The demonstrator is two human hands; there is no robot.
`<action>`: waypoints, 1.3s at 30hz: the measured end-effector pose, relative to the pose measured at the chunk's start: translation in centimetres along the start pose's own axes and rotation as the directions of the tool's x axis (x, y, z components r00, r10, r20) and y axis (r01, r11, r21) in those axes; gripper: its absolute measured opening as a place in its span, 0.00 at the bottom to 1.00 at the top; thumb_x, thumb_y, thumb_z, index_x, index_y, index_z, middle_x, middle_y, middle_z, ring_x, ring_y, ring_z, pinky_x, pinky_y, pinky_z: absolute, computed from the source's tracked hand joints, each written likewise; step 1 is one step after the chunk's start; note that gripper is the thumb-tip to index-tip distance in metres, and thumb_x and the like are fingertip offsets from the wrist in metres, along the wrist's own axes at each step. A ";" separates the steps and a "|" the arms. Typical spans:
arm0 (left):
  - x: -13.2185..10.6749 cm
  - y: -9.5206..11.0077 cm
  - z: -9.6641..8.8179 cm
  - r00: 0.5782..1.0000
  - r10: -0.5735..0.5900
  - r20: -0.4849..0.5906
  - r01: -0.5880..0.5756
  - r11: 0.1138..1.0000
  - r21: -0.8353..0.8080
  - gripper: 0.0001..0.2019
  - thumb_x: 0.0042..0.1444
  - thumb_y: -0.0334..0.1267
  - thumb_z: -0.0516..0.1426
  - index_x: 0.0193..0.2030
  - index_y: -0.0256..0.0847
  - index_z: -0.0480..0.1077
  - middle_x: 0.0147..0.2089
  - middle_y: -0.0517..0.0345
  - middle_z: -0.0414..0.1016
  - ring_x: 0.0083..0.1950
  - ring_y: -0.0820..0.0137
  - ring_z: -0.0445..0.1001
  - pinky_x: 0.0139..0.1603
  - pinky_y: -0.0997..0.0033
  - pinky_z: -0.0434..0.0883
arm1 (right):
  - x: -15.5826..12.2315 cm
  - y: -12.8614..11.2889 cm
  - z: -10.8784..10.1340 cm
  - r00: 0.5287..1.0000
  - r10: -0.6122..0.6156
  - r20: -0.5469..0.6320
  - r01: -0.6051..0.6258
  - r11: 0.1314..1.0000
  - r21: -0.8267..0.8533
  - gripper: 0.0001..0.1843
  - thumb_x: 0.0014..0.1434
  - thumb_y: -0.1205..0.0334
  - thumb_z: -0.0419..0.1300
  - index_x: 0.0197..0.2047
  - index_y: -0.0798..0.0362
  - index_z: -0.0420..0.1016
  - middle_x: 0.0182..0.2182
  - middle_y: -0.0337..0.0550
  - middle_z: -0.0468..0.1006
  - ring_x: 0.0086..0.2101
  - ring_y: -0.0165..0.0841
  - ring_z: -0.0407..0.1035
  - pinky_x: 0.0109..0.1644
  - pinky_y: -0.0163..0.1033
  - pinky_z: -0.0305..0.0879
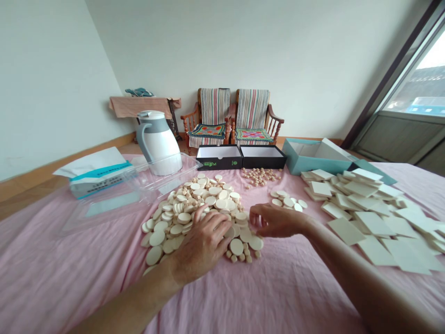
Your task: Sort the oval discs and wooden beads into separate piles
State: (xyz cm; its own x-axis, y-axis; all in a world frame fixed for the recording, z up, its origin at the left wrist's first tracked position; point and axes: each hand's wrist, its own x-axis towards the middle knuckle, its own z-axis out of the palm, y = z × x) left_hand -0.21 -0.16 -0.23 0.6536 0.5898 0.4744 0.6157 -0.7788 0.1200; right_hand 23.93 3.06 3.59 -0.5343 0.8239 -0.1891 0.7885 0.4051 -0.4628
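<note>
A large heap of pale round wooden discs [157,238] lies on the pink cloth in front of me, with small wooden beads [249,259] mixed in. My left hand [207,239] rests on top of the heap, fingers spread over the discs. At the heap's right edge is my right hand [274,220], its fingers curled inward; whatever lies inside them is hidden. Just beyond that hand sits a small group of discs [288,202]. A separate pile of beads [260,176] lies farther back.
Square wooden tiles [375,223] are piled at right, before a light-blue box [318,160]. Two black boxes [219,162] stand behind the beads. At left are a white-and-grey jug [163,148], a clear plastic tray [104,204] and a tissue pack [100,178]. Two chairs [215,106] stand by the wall.
</note>
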 end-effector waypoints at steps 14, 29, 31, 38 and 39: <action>0.1 0.0 0.0 1.000 0.008 -0.015 -0.008 1.000 0.005 0.10 0.60 0.35 0.54 0.48 0.41 0.70 0.47 0.54 0.74 0.51 0.65 0.70 0.67 0.49 0.50 | 1.0 2.7 0.4 0.983 0.086 -0.161 -0.108 0.985 -0.133 0.07 0.44 0.73 0.56 0.28 0.53 0.69 0.25 0.38 0.73 0.26 0.28 0.63 0.28 0.32 0.51; 0.1 0.0 -0.1 1.000 -0.001 -0.009 0.001 1.000 -0.009 0.10 0.61 0.35 0.54 0.48 0.41 0.70 0.48 0.54 0.74 0.51 0.65 0.70 0.67 0.49 0.48 | 2.8 1.4 3.8 0.941 -0.045 -0.335 0.064 0.997 0.046 0.14 0.45 0.72 0.57 0.38 0.54 0.68 0.36 0.43 0.74 0.33 0.29 0.67 0.35 0.32 0.60; 0.1 0.0 0.0 1.000 -0.001 -0.005 0.001 1.000 -0.003 0.10 0.60 0.35 0.54 0.48 0.42 0.70 0.48 0.55 0.74 0.52 0.65 0.70 0.67 0.49 0.47 | 3.0 1.2 4.3 0.931 -0.040 -0.362 0.044 0.999 0.005 0.14 0.46 0.72 0.56 0.39 0.54 0.67 0.36 0.43 0.73 0.33 0.30 0.66 0.36 0.33 0.59; 0.1 0.0 -0.1 0.999 0.016 -0.028 -0.016 1.000 0.006 0.10 0.60 0.35 0.54 0.47 0.41 0.70 0.47 0.54 0.74 0.51 0.65 0.71 0.67 0.49 0.49 | 1.7 1.8 2.3 0.934 0.081 -0.347 -0.165 0.961 -0.221 0.14 0.47 0.69 0.56 0.40 0.55 0.68 0.38 0.48 0.71 0.35 0.34 0.66 0.36 0.36 0.55; 0.1 0.0 -0.1 0.999 0.016 -0.029 -0.016 1.000 0.005 0.10 0.60 0.35 0.54 0.47 0.41 0.71 0.47 0.54 0.74 0.50 0.66 0.71 0.67 0.49 0.49 | 1.4 2.3 1.7 0.928 0.127 -0.351 -0.227 0.938 -0.263 0.13 0.47 0.70 0.56 0.39 0.55 0.68 0.38 0.49 0.71 0.36 0.36 0.66 0.36 0.36 0.55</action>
State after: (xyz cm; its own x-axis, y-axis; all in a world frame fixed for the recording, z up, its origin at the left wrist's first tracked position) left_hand -0.17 -0.12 -0.11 0.6502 0.5709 0.5013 0.6077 -0.7868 0.1078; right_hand 24.47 4.44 0.83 -0.2888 0.9548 0.0703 0.9409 0.2966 -0.1633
